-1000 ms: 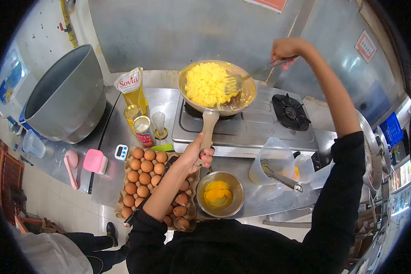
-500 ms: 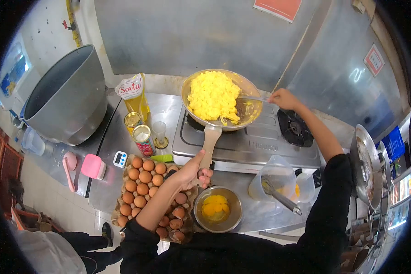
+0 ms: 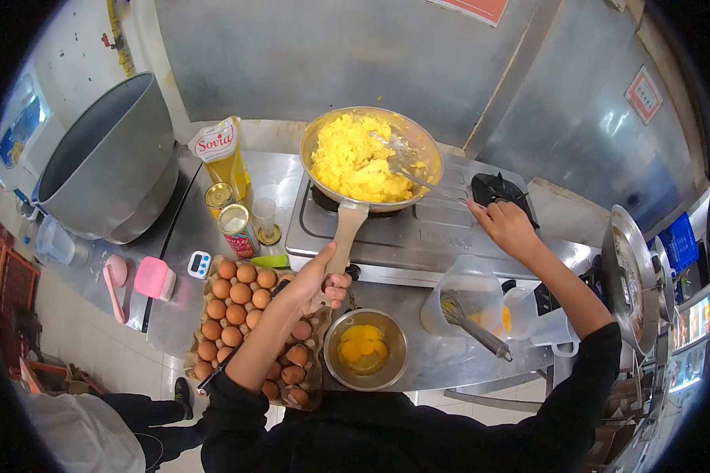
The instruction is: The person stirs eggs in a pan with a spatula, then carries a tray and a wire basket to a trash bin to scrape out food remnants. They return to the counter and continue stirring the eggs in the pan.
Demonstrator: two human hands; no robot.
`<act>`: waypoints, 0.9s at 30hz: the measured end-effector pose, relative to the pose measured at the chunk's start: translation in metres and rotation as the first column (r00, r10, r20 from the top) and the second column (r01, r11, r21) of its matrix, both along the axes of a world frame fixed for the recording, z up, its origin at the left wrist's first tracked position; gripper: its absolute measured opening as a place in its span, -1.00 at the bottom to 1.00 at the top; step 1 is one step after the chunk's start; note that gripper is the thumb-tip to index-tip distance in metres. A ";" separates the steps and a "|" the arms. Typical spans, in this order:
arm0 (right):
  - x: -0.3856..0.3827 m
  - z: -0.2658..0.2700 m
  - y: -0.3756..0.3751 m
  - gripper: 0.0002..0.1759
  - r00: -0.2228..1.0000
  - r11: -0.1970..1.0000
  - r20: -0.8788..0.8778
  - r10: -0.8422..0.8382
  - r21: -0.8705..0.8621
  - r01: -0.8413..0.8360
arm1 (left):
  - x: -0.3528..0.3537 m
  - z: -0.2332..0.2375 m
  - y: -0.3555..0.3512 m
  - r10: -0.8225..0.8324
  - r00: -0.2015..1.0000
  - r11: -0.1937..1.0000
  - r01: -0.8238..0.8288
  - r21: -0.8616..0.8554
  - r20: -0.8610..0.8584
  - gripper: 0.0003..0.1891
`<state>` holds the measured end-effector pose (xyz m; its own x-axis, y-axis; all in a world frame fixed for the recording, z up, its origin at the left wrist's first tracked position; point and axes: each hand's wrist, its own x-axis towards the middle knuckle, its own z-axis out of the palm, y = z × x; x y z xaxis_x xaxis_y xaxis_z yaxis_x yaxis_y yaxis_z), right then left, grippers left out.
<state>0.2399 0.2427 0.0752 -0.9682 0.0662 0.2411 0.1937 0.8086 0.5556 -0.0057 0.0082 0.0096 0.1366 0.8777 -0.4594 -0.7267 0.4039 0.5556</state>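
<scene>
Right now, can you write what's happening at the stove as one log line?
left hand: grips pan handle | right hand: holds spatula | pan: over stove, scrambled eggs inside | bowl: raw yolks

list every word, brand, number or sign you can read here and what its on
"Sovia": on the pouch beside the cans
Red can: lettering too blurred to read
Stove: lettering on its top, too faint to read
Timer: display too small to read
Red-framed sign: too small to read
Orange sign: cut off, nothing readable
</scene>
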 end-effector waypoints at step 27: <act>-0.085 0.155 0.005 -0.80 0.734 0.621 0.256 -0.628 -0.403 0.672 | 0.000 -0.003 -0.003 0.022 1.000 0.998 -0.020 0.056 -0.018 -0.61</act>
